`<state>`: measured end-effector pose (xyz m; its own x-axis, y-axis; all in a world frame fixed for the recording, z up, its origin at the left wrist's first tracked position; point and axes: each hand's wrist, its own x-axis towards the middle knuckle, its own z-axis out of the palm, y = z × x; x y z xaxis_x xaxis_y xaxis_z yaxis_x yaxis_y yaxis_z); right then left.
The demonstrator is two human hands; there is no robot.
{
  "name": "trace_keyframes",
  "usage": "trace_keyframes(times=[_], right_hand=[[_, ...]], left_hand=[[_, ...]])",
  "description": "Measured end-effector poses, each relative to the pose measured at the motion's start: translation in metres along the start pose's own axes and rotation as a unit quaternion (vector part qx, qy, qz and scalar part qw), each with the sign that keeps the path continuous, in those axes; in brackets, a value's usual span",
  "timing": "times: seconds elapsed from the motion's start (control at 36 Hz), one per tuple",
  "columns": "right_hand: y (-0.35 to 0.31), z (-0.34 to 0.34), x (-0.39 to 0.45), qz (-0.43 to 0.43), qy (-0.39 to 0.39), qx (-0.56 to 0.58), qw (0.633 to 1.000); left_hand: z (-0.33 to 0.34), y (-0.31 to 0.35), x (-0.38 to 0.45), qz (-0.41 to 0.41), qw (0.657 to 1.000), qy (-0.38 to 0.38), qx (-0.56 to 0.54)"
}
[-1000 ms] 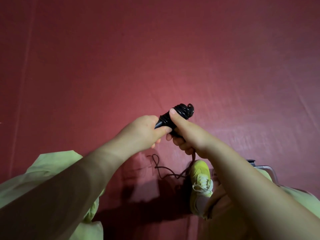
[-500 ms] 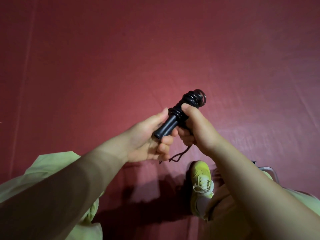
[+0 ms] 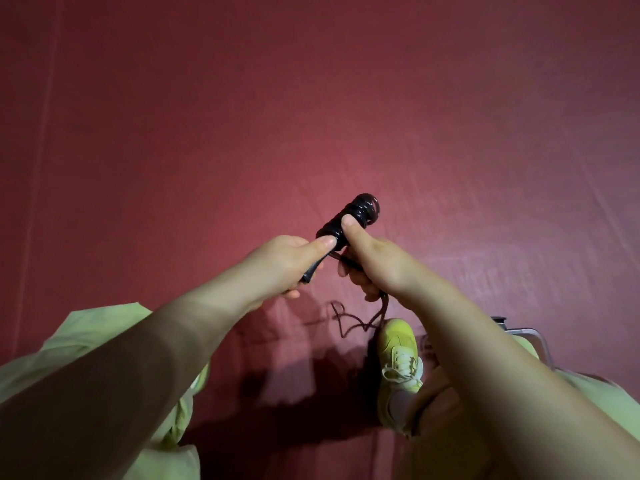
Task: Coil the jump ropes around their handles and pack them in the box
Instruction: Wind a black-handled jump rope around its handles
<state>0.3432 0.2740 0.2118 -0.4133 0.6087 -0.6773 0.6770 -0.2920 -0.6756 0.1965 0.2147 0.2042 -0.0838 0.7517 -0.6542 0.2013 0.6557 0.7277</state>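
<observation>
Jump rope [image 3: 349,220]: black, held in the air above the red floor [image 3: 311,116], roughly centre of view. Its cord is wound in glossy turns around the handles, the coiled bundle pointing up and to the right, with the last loop standing slightly proud at the far end.

Left hand [image 3: 280,265]: fingers curled round the lower end of a handle, thumb extended along the bundle and pressing the lower turns. The butt of the handle protrudes beneath the palm.

Right hand [image 3: 372,261]: fingers closed round the bundle from the right side, thumb laid flat on the coils just beside the left thumb. A short black piece shows between the two hands; whether it is a second handle or cord cannot be told.

Loose cord [image 3: 356,323]: an unwound tail hangs from under the right hand and lies in kinks on the floor, near the toe of a yellow shoe [image 3: 398,368].

Other items: light green garment [image 3: 86,341] at lower left; a metal frame [image 3: 533,337], partly hidden behind the right forearm, at right.
</observation>
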Motion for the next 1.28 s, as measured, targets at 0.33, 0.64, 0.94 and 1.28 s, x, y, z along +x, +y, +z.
trace_keyframes(times=[0.33,0.64,0.94,1.28], right_hand=[[0.0,0.002,0.002,-0.022,0.011,0.083,0.996],[0.004,0.002,0.002,-0.119,-0.103,0.227,0.961],[0.004,-0.004,0.0,-0.068,-0.1,0.072,0.99],[0.002,0.002,-0.002,-0.006,-0.03,-0.089,0.996]], left_hand=[[-0.006,-0.002,-0.002,0.122,0.969,0.084,0.2],[-0.007,0.005,-0.02,-0.056,0.898,-0.329,-0.286],[0.001,0.002,-0.012,-0.098,0.939,-0.205,-0.257],[0.001,-0.001,-0.004,-0.053,0.997,-0.057,-0.002]])
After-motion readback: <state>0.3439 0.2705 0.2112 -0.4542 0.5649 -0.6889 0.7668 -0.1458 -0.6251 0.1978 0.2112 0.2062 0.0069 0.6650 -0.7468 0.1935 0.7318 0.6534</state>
